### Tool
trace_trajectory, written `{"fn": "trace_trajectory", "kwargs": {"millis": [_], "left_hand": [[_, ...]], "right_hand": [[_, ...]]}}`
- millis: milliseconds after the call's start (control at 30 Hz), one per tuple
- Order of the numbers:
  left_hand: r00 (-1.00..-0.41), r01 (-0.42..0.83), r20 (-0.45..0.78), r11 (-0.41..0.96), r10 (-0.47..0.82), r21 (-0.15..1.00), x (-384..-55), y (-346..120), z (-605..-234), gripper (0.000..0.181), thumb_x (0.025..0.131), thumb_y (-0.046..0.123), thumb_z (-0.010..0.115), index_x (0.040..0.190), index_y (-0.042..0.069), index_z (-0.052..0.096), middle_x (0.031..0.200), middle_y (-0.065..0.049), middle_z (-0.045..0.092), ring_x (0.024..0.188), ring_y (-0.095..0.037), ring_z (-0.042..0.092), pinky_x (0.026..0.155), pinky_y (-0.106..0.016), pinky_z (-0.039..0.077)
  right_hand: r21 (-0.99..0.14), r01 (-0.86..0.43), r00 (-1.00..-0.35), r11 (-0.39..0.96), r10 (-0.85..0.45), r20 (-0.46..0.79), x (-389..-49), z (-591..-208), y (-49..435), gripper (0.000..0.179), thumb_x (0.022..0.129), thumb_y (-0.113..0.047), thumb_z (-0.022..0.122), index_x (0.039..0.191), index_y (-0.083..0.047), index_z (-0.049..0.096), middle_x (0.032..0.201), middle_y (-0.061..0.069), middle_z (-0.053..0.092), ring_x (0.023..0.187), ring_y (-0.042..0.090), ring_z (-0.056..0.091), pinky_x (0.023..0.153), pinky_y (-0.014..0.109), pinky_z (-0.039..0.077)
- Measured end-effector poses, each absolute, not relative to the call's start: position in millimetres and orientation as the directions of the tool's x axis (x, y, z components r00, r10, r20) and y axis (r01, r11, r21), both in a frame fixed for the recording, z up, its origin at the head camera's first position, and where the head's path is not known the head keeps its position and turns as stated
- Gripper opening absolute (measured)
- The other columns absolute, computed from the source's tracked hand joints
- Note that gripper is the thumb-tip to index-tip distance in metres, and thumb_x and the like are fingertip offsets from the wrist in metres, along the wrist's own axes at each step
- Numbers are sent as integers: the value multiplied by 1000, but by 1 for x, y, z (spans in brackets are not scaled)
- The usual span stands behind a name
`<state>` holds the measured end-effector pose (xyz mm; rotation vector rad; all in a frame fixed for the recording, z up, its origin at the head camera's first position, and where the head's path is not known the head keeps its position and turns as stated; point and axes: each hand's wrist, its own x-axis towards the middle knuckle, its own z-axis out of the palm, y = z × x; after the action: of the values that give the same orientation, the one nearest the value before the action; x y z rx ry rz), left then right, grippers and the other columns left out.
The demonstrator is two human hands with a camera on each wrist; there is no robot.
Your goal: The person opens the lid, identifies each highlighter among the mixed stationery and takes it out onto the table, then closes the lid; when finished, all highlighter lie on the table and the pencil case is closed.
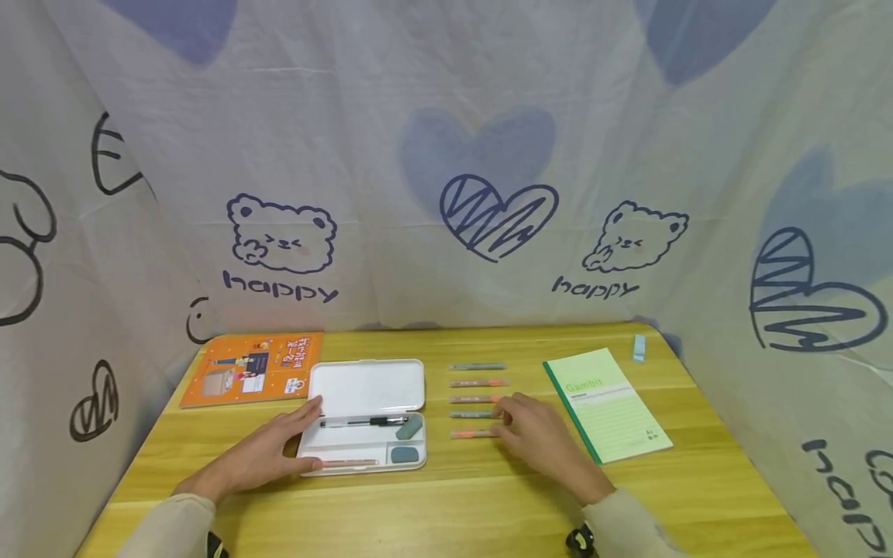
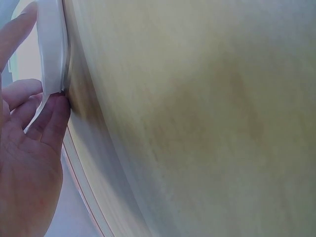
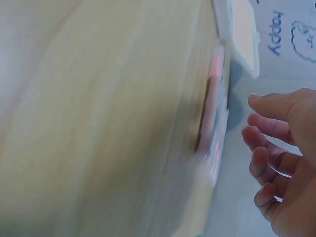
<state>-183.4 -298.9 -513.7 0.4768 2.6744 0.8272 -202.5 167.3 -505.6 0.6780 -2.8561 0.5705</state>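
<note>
A white pencil case [image 1: 366, 387] lies with its lid folded back. My left hand [image 1: 261, 453] grips its left side, thumb at the front corner and fingers farther back; in the left wrist view the fingertips [image 2: 58, 111] meet the case's edge. Inside are a black pen [image 1: 380, 421], a pinkish pen [image 1: 349, 463] and two grey-green erasers [image 1: 404, 455]. Several slim pens [image 1: 474, 384] with orange or grey-green parts lie in a column right of the case. Over their right ends hovers my right hand [image 1: 533, 434], fingers loosely bent, holding nothing in the right wrist view.
An orange book [image 1: 254, 368] lies at the back left, close to the case. Right of my right hand is a light green notebook [image 1: 607, 403]. A small light blue object [image 1: 639, 347] sits at the back right. Printed cloth [image 1: 391, 232] encloses the wooden table [image 1: 446, 511].
</note>
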Motion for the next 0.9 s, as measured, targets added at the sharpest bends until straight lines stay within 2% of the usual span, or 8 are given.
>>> {"fn": "trace_trajectory", "kwargs": {"millis": [167, 433, 667, 900], "left_hand": [[-900, 227, -180, 779, 397, 584, -183, -299, -515, 102, 96, 62, 77, 171, 6, 34, 183, -13, 19, 162, -55, 26, 127, -78, 26], [-902, 219, -184, 780, 391, 586, -183, -299, -514, 102, 96, 61, 77, 171, 6, 34, 183, -13, 19, 162, -55, 27, 127, -78, 26], [-901, 247, -154, 772, 405, 586, -183, -298, -513, 102, 96, 61, 77, 170, 4, 35, 183, -14, 20, 161, -56, 27, 127, -78, 26], [-906, 234, -157, 772, 394, 591, -182, -299, -514, 101, 96, 61, 78, 170, 6, 36, 183, -13, 20, 162, -55, 27, 127, -78, 25]], "right_hand": [[-304, -509, -860, 806, -454, 235, -204, -500, 133, 13, 98, -28, 83, 104, -17, 80, 90, -8, 70, 77, 6, 61, 76, 35, 53], [-275, -633, -774, 723, -595, 218, -205, -501, 72, 10, 102, -29, 79, 100, -20, 81, 90, -8, 70, 79, 3, 57, 77, 27, 54], [-281, -682, -727, 675, -668, 158, -199, -505, 32, 12, 105, -30, 75, 99, -23, 82, 87, -13, 69, 74, -2, 53, 70, 17, 45], [-194, -737, -675, 647, -719, 166, -197, -508, 11, 12, 104, -32, 77, 97, -25, 84, 89, -14, 72, 77, -2, 58, 73, 17, 47]]}}
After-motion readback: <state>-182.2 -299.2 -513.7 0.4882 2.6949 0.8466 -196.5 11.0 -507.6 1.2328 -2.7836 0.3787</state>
